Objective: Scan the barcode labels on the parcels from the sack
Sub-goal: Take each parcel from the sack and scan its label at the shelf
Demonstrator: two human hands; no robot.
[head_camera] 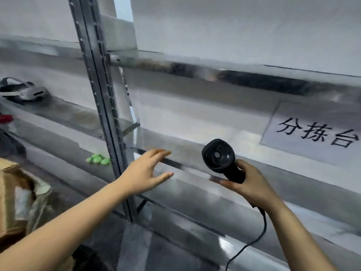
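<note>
My right hand (252,184) grips the handle of a black barcode scanner (219,155), its head pointing up and toward me; a black cable (254,241) trails down from the handle. My left hand (148,169) is held out with fingers spread and holds nothing, hovering in front of the metal shelf edge (175,164). At the left edge sits a brown sack or cardboard bundle (15,198) with pale wrapped parcels inside; no barcode label is readable in this blurred view.
A metal rack upright (105,122) stands between two shelf bays. Green round pieces (98,159) lie on the left shelf. A white sign with black characters (316,133) is on the right. A grey-white object (23,91) rests on the upper left shelf.
</note>
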